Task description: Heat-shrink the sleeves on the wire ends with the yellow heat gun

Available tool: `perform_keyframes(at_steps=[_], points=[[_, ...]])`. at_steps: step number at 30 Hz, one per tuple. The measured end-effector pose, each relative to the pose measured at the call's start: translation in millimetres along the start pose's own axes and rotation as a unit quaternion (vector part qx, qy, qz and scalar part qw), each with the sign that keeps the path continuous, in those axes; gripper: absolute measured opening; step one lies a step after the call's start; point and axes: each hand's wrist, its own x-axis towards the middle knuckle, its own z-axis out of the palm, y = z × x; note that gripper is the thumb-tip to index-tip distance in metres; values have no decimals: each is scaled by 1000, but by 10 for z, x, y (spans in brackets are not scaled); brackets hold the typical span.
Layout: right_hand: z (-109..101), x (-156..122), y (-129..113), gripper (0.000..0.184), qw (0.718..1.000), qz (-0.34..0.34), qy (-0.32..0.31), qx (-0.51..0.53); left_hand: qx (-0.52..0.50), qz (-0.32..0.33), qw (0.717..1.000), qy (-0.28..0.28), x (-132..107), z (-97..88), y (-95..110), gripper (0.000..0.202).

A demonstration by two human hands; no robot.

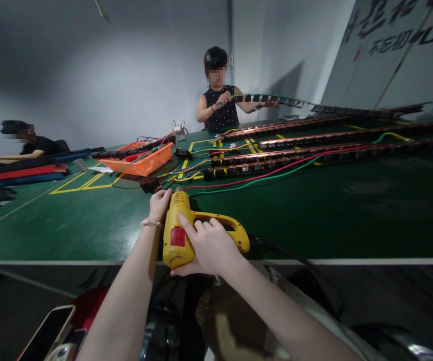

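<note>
My right hand (212, 245) is closed around the body of a yellow heat gun (174, 254), its index finger lying along the upper side. The gun points away from me, its loop handle to the right. Just left of the nozzle, my left hand (159, 204) has its fingers curled together near the ends of a red wire (235, 182) and a green wire (235, 188). What those fingers hold is hidden. A dark, copper-coloured bundle (150, 185) lies just beyond them.
Several long strips with copper-coloured faces (272, 159) stretch across the green table (332, 215). An orange basket (144, 165) stands behind my left hand. Across the table a co-worker (220, 105) holds another strip; a second person (39, 145) sits far left. A black cord (276, 247) trails right.
</note>
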Motion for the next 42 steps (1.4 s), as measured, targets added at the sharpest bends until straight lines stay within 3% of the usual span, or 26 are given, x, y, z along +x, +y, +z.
perform_keyframes(at_steps=[10, 24, 33, 42], points=[[-226, -226, 401, 107, 998, 32, -40, -24, -58, 1, 998, 35, 23, 32, -47, 35], [-439, -560, 791, 109, 991, 105, -18, -77, -65, 7, 997, 39, 8, 35, 3, 33], [-369, -545, 751, 113, 990, 101, -7, -98, -70, 16, 997, 31, 52, 76, -31, 34], [-224, -313, 374, 108, 991, 80, -18, -109, -82, -7, 997, 12, 66, 105, -69, 32]])
